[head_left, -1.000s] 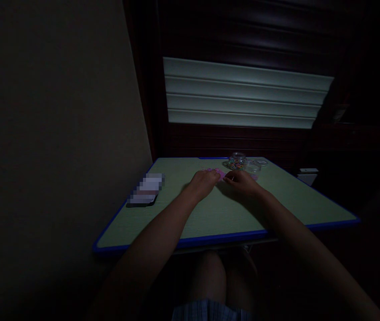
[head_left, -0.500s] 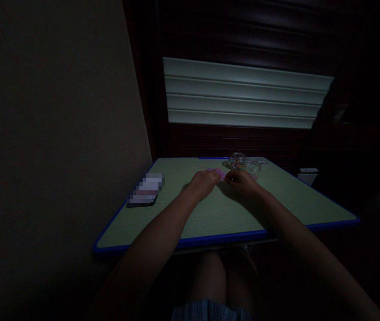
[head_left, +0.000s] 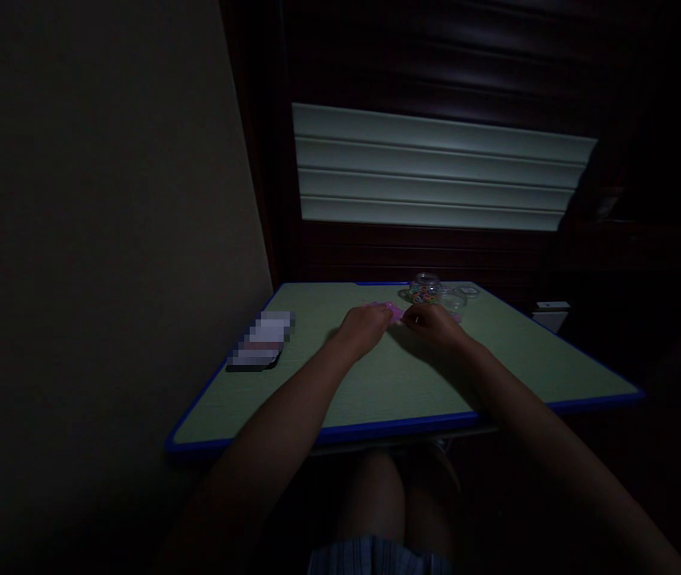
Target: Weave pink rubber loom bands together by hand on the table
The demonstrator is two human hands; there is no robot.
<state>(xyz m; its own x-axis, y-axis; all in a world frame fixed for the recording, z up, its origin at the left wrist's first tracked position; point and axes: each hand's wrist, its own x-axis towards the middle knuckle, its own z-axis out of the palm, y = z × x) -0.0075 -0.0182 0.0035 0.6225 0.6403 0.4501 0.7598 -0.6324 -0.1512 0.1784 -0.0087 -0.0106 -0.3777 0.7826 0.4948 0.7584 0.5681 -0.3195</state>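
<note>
A small pink-purple object (head_left: 396, 313), too dim and covered to name, lies between my two hands over the far middle of the table. My left hand (head_left: 365, 326) is closed on its left side, with the fingers hiding part of it. My right hand (head_left: 434, 324) makes a pinch at its right edge; whatever sits between those fingertips is too small to make out. Just behind my right hand stands a clear round jar (head_left: 425, 289) with many small coloured rings in it. Beside the jar is a second clear container (head_left: 453, 300), partly hidden by my right hand.
The pale green table (head_left: 400, 391) has a blue rim. A clear round lid (head_left: 469, 292) lies at its far right. On the left side is a blurred-out flat object (head_left: 262, 339). A wall (head_left: 106, 239) rises close on the left, and a slatted panel (head_left: 436, 172) stands behind.
Both hands stay in nearly the same place around the pink-purple object. Only slight shifts of the fingers and right hand show.
</note>
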